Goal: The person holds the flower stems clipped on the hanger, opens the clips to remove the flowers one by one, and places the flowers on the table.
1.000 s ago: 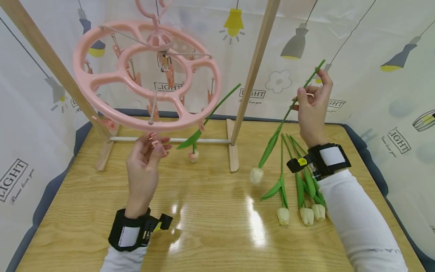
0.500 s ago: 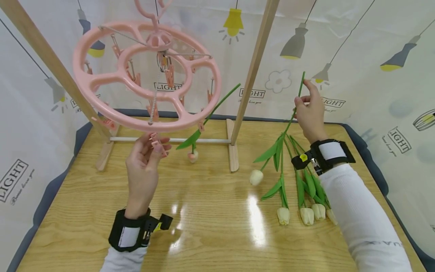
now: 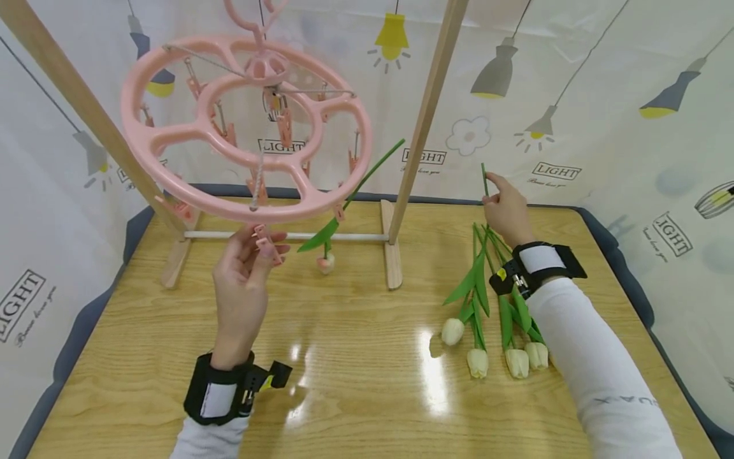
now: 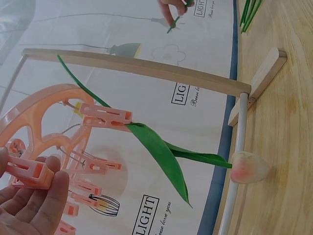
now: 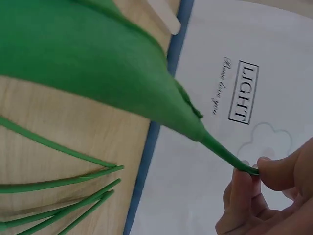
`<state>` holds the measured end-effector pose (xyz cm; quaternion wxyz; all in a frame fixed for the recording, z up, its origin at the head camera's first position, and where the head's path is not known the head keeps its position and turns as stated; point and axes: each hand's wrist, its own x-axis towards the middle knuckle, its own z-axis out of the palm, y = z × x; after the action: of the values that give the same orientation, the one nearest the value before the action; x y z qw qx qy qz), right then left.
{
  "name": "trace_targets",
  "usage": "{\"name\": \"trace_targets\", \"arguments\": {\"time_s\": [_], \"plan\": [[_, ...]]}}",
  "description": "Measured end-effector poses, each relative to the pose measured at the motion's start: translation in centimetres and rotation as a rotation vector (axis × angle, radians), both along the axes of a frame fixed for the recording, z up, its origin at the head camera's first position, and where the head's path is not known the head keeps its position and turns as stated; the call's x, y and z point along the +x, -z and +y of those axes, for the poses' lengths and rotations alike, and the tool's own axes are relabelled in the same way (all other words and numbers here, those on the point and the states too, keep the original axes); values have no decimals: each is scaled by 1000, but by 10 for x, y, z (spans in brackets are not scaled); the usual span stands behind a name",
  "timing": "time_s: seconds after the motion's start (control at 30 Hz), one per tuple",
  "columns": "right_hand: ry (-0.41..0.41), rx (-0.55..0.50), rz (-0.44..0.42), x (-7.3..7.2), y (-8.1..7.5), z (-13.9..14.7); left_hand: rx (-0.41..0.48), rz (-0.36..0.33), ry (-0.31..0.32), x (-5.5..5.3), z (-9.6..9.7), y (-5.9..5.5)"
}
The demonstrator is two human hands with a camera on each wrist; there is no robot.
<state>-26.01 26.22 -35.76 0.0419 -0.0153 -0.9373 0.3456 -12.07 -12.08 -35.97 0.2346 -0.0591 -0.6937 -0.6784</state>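
My left hand (image 3: 243, 280) pinches a pink clothespin (image 4: 30, 172) under the near rim of a round pink hanging rack (image 3: 229, 207). Held by its stem in my right hand (image 3: 507, 207), a white tulip (image 3: 452, 331) hangs head down at the right, its green leaf (image 5: 98, 63) filling much of the right wrist view. Another clothespin (image 4: 105, 116) on the rack grips the stem of a pink-tinged tulip (image 4: 248, 167), which also hangs head down. Several more white tulips (image 3: 517, 363) lie on the table beside the held one, some partly behind my right sleeve.
A wooden stand with two posts (image 3: 427, 127) and a white crossbar (image 3: 355, 238) frames the rack. Other pink clothespins (image 3: 285, 127) dangle from its rings. A printed cloth (image 3: 619, 95) rises behind the wooden table (image 3: 344, 395).
My right hand has come down and to the left with the white tulip, whose bloom moved lower and closer to the tulips on the table. My left hand stays on the clothespin.
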Motion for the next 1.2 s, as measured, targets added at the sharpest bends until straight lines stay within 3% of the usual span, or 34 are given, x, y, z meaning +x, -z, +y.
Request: {"name": "trace_targets", "arguments": {"time_s": [0.17,0.37,0.73,1.0,1.2], "plan": [[-35,104,-16,-3,14,-4,17,-5,2,0,0,-1],[-22,139,-59,-3,24,-11,22,-8,1,0,0,-1],[-6,197,-26,-4,41,-4,8,-12,-6,0,-1,0],[65,255,27,-3,61,-3,-4,-22,-8,0,0,0],[74,290,58,2,69,-1,17,-18,9,0,1,1]]}}
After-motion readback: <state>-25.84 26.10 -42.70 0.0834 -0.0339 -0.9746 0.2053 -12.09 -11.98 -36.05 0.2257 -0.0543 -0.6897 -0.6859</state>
